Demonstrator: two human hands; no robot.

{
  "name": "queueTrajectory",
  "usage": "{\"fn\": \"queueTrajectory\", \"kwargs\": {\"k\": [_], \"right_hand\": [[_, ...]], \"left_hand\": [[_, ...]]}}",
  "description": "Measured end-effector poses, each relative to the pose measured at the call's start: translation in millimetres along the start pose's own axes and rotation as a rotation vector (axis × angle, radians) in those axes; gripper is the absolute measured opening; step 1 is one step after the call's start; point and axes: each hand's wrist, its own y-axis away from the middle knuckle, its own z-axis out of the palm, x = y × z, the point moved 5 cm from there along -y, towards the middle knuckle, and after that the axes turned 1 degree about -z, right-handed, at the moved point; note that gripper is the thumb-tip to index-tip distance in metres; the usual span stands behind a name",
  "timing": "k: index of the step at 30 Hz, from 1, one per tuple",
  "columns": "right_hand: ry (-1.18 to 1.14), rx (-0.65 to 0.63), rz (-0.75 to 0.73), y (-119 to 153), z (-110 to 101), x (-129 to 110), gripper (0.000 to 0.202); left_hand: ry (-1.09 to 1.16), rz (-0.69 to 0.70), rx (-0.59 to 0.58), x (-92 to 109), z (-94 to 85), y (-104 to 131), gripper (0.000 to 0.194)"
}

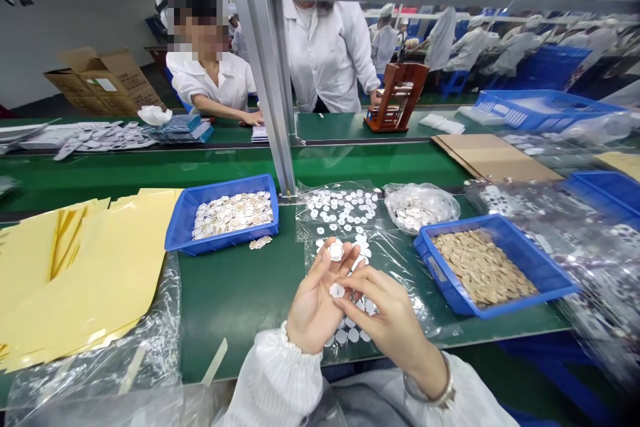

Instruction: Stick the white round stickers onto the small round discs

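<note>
My left hand [316,310] is turned palm up, its thumb and fingertips holding a round white disc with ring markings [336,251]. Over that palm, my right hand [387,303] pinches a small white piece with a dark dot in its middle [337,290] between thumb and forefinger. Beneath both hands lies a clear plastic sheet [395,280] with many small white discs [353,334] spread on it. To the right of my hands is a blue tray [453,303] of tan discs [483,267]. A second blue tray [175,237] at the left holds white-edged discs [233,213].
Yellow sheets [100,280] cover the bench's left side. A clear bag of white pieces [423,207] sits behind the right tray, near brown cardboard [495,157]. A metal post [265,73] rises ahead. Two people [327,53] in white work across the green bench.
</note>
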Motion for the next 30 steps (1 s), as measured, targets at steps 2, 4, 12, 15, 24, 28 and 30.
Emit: {"fn": "queueTrajectory", "kwargs": {"k": [2,4,12,15,24,28,30], "right_hand": [[0.032,0.086,-0.089,-2,-11,-7,0.020],[0.066,0.168,-0.150,-6,-25,-12,0.028],[0.107,0.127,-0.201,-27,-40,-22,0.022],[0.092,0.117,-0.189,-27,-37,-22,0.020],[0.121,0.113,-0.193,-28,-37,-24,0.016],[0.128,0.115,-0.186,-27,-38,-25,0.016],[0.140,0.115,-0.192,-26,-38,-26,0.015]], "left_hand": [[-0.059,0.016,-0.045,1,-0.1,2,0.012],[-0.129,0.029,-0.084,1,-0.8,4,0.015],[-0.245,0.027,-0.130,-4,-3.5,6,0.023],[-0.276,0.036,-0.125,-3,-3.7,7,0.023],[-0.298,0.048,-0.106,-5,-2.8,9,0.024],[-0.317,0.053,-0.064,-5,-2.7,9,0.027],[-0.323,0.058,-0.055,-5,-2.5,10,0.028]]}}
